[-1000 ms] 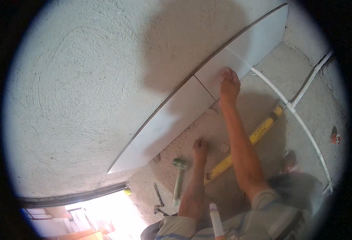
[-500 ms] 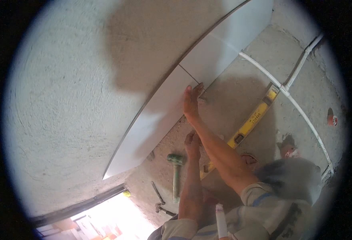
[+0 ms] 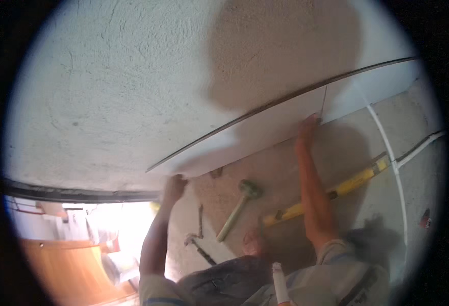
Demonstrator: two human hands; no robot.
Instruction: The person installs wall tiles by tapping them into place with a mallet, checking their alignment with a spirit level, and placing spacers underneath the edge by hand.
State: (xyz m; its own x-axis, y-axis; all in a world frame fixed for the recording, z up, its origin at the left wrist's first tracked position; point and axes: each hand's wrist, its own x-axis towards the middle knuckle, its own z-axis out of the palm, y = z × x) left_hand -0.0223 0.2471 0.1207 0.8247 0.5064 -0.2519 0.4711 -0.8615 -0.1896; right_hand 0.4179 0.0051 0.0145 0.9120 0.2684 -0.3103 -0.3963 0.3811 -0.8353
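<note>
A long white wall tile stands along the foot of the rough plastered wall, with a second white tile beside it on the right and a thin joint between them. My right hand touches the lower part of the left tile at that joint, its fingers stretched out. At the tile's left end, my left hand is beside the lower corner. Its fingers are blurred, so I cannot make out whether they grip the edge. On the floor between my arms lies a mallet with a dark green head and pale handle.
A yellow spirit level lies on the floor, partly behind my right forearm. White pipes cross the floor at right. A hammer and a thin rod lie near the bright doorway. A cigarette juts up at the lower edge.
The view has swung, showing more of the doorway. My left hand has moved left from beside my right forearm to the tile's left end. My right hand stays by the joint.
</note>
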